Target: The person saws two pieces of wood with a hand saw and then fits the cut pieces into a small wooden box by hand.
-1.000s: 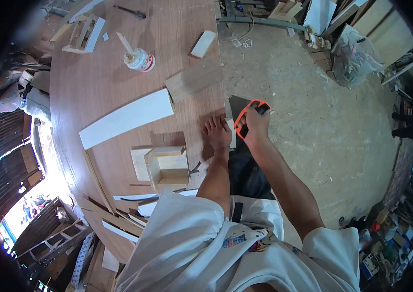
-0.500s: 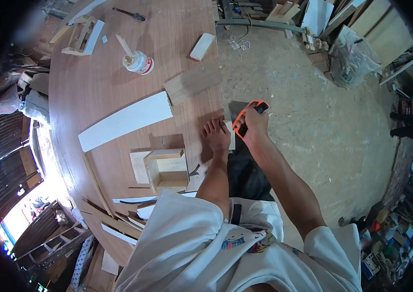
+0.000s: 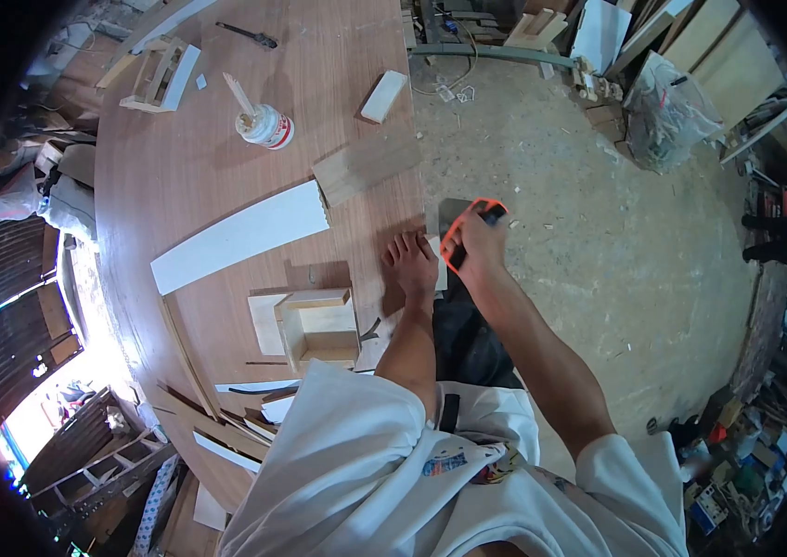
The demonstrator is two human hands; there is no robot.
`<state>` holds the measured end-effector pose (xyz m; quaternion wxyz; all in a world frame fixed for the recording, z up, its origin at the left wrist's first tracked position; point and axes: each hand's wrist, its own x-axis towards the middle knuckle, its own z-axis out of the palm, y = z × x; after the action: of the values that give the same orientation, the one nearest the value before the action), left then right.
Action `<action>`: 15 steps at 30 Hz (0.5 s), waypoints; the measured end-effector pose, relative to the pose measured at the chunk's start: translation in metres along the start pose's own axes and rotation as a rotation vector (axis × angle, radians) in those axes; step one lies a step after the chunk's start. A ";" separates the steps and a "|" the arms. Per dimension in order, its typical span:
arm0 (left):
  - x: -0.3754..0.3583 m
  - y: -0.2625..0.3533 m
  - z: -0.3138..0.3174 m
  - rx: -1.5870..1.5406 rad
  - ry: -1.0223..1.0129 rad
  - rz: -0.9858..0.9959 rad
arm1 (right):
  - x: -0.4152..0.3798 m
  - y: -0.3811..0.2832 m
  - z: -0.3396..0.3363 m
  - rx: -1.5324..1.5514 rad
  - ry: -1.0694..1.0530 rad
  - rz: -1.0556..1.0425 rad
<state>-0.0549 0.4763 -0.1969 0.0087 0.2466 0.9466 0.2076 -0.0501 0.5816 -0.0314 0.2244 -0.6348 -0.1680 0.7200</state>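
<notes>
My right hand (image 3: 482,243) grips the orange and black handle of a saw (image 3: 449,243) just beyond the table's edge. Its dark blade is seen nearly edge-on, largely hidden. Pressed down at that edge, my left hand (image 3: 413,263) has its fingers spread over a small white board (image 3: 438,269), which juts out past the tabletop. To the left lie a long white board (image 3: 240,237) and a brown wood piece (image 3: 368,167). A small open wooden box (image 3: 324,327) rests nearer my body.
The brown table (image 3: 180,158) also bears a jar with sticks (image 3: 271,128), a white block (image 3: 383,97), a dark tool (image 3: 247,35) and a small wooden frame (image 3: 163,76). Wood strips (image 3: 226,446) lie by my shirt. A plastic bag (image 3: 672,116) stands on the floor.
My right hand and the saw handle have moved slightly down and to the left in the view. My left hand keeps its place on the board.
</notes>
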 end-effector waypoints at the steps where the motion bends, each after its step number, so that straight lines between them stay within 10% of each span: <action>1: -0.002 -0.002 0.001 0.016 -0.012 0.000 | -0.006 -0.005 -0.005 0.007 -0.014 -0.009; 15: 0.001 0.003 -0.001 0.017 -0.002 -0.024 | 0.024 0.010 0.004 0.031 0.090 0.007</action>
<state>-0.0549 0.4784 -0.1944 0.0100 0.2357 0.9512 0.1991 -0.0571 0.5858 -0.0566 0.2390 -0.6638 -0.1442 0.6939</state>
